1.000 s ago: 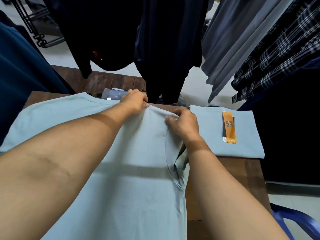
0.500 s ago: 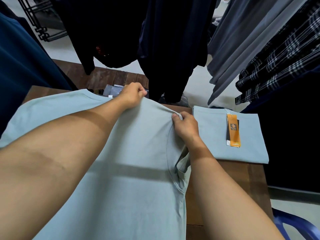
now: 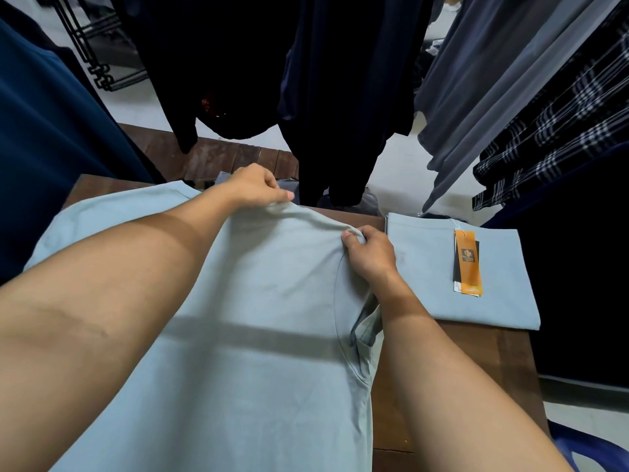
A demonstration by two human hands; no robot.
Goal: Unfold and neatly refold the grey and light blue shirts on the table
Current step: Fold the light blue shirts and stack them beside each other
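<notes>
A spread shirt (image 3: 238,335) was laid over the table (image 3: 476,369) from 6 o'clock up to 11 o'clock. A folded shirt (image 3: 425,267) was set at 2 o'clock, just beside it, with a tag (image 3: 468,264) laid on top. The spread shirt's far edge was pinched at 12 o'clock by the left hand (image 3: 255,187) and at 1 o'clock by the right hand (image 3: 369,253). Garments (image 3: 340,97) were hung behind the table; a chair (image 3: 585,447) was placed at 5 o'clock.

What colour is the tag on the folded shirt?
Orange tag, seen clearly in the head view.
</notes>
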